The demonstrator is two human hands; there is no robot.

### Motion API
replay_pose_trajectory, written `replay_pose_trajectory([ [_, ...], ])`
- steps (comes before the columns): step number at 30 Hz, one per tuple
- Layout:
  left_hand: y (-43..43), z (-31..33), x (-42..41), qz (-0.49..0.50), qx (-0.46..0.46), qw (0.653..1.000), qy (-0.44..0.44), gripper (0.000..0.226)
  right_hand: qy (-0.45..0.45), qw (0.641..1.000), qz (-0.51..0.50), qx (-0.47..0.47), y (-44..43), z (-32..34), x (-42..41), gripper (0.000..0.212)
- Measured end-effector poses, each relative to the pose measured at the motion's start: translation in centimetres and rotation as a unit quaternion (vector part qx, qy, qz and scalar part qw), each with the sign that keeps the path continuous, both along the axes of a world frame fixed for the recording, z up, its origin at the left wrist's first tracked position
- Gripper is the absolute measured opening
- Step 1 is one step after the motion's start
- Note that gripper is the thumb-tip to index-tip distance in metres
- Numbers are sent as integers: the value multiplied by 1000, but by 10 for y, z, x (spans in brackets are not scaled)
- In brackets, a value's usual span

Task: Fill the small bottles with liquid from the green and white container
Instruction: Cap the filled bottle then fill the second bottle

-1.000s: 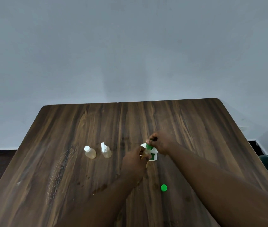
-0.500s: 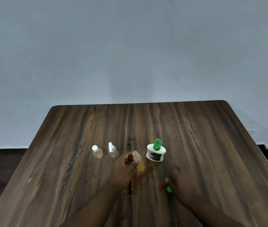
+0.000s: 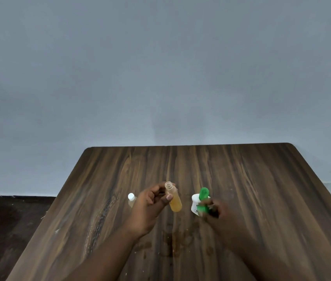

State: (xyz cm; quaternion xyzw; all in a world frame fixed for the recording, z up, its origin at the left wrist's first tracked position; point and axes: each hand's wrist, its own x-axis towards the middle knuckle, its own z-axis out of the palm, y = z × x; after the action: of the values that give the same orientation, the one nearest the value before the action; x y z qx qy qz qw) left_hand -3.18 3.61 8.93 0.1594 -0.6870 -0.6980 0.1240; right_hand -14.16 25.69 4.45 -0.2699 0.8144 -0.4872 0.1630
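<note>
Nearest the camera, two bare forearms reach in from the bottom edge over the dark wood-grain counter (image 3: 272,179). Between them sits a patch of wet drips and smears (image 3: 172,242), dark against the grain.

A little further out is the left hand (image 3: 150,205), raised above the counter. Its grip is curled round the open small bottle (image 3: 174,200), thumb across the front and fingers wrapped behind. The bottle is close to upright, leaning slightly, with its neck uncapped and amber liquid filling most of it.

To the right, the right hand (image 3: 220,211) is smeared by motion blur. Its fingers are bunched and the grip looks pinched on a green cap (image 3: 203,208), held right in front of the green and white container (image 3: 195,201). Whether the cap touches the container, I cannot tell. The container stands on the counter just to the right of the held bottle, apart from it, white body down and its green top (image 3: 204,192) poking up above the fingers.

Just past the left hand, a capped small bottle (image 3: 131,197) peeks out at the knuckles. Its white cap is clear to see, its body is pale and partly hidden.

Beyond that, bare wood runs to the far edge, then a plain grey wall (image 3: 160,67), with dark floor (image 3: 8,220) off to the left.
</note>
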Motion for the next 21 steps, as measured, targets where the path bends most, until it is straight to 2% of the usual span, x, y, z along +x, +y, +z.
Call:
replay_pose_trajectory([
  [1,0,9,-3,2,-9,1000,8,31,-5,999,8,-44,-9,39,-10,21],
  [3,2,29,-8,5,-30,999,25,32,54,993,67,-80,-25,111,-21,25],
  [7,11,66,-18,10,-72,996,56,27,167,964,208,-14,-40,203,-31,29],
  [11,19,95,-18,0,-112,991,70,17,271,925,265,42,-48,232,-35,30],
  [15,23,109,-17,6,-158,985,68,15,382,870,293,104,-53,252,-35,32],
  [21,20,129,-19,-24,-162,984,72,19,391,857,294,161,-52,283,-39,33],
])
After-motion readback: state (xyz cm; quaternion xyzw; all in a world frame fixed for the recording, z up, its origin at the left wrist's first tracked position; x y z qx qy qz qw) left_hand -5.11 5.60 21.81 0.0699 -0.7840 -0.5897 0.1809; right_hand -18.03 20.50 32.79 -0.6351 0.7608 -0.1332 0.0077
